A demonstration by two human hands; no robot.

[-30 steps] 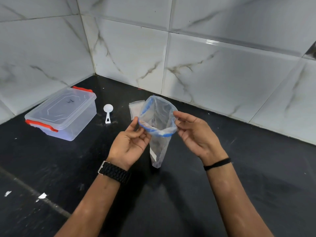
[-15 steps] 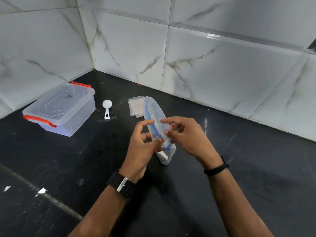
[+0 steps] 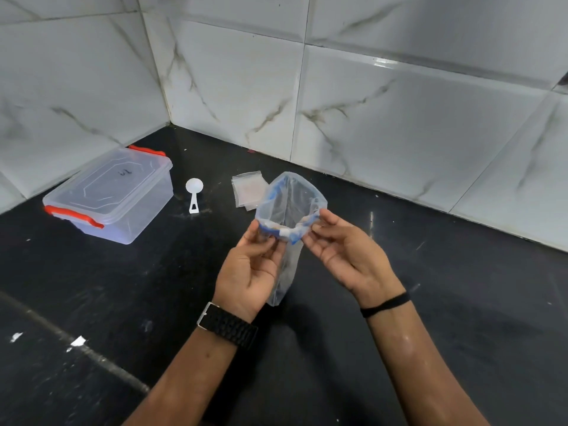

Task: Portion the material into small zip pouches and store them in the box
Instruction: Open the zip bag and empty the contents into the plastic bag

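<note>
Both hands above black counter [image 3: 461,302]: left hand [image 3: 250,269] and right hand [image 3: 347,256] pinch opposite rims of zip bag [image 3: 290,204], mouth spread open; film looks thin, limp, light, likely slippery; blue zip band is firmest hold; lidded box [image 3: 110,192], scoop [image 3: 193,195], small pouches [image 3: 249,190] sit behind.

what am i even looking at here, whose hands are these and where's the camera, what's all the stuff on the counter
No machine here: a person wears a camera on their head, looking down at their own two bare hands. The left hand and right hand each pinch the rim of a clear zip bag with a blue seal, holding its mouth open above the black counter. On the counter lie a lidded clear box with red latches, a white scoop and a few small clear pouches behind the bag. White marble tiles form the walls.
</note>
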